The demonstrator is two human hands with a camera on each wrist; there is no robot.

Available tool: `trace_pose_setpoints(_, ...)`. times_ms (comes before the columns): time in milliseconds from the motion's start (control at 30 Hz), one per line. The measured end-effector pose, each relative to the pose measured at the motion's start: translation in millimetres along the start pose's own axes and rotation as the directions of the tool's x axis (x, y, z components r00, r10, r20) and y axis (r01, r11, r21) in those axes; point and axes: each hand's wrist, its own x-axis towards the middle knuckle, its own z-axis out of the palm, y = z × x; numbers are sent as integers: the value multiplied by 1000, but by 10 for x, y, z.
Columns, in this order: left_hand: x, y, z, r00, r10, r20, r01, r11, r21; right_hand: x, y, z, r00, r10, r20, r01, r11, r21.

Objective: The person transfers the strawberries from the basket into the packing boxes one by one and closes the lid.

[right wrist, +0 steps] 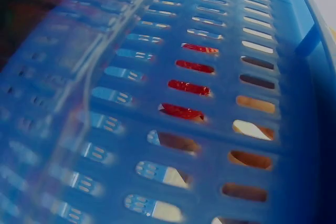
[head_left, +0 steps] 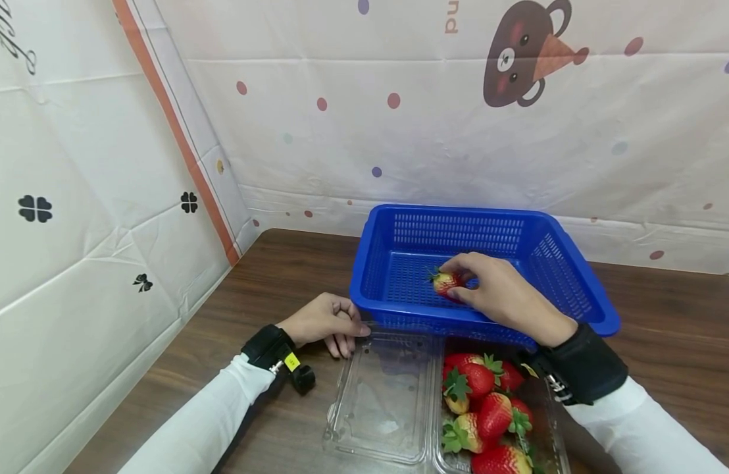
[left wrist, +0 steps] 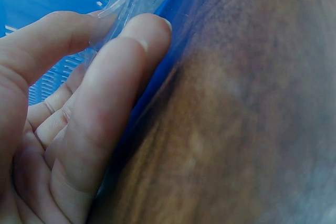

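My right hand (head_left: pixel 502 289) reaches over the near rim of a blue plastic basket (head_left: pixel 459 210). Between its thumb and fingers it pinches a strawberry (head_left: pixel 445 283), red with a paler top and green leaves. In the right wrist view the strawberry (right wrist: pixel 189 87) shows red through the slots of the basket wall. At the basket's near left corner, my left hand (head_left: pixel 329 322) pinches the edge of a clear plastic lid (head_left: pixel 388 401), thumb on one side and fingertips on the other. Joined to that lid, a clear box holds several strawberries (head_left: pixel 495 415) below my right wrist.
The basket stands on a dark wooden table (head_left: pixel 293 270), in front of a white printed cloth (head_left: pixel 341 138) that hangs at the back and left. The box and its opened lid lie close against the basket's near side.
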Motion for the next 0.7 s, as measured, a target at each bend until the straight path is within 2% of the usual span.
trace_pose_setpoints(333,-9,22,6,1000,1,-4,-1,1000,-3,-36,8,-23,999,-21,-35,21,1000,-18)
trace_pose_setpoints(700,-6,0,10,1000,9,2,-9,1000,-16,-110,74,-41,999,-22,-25,22,1000,-21)
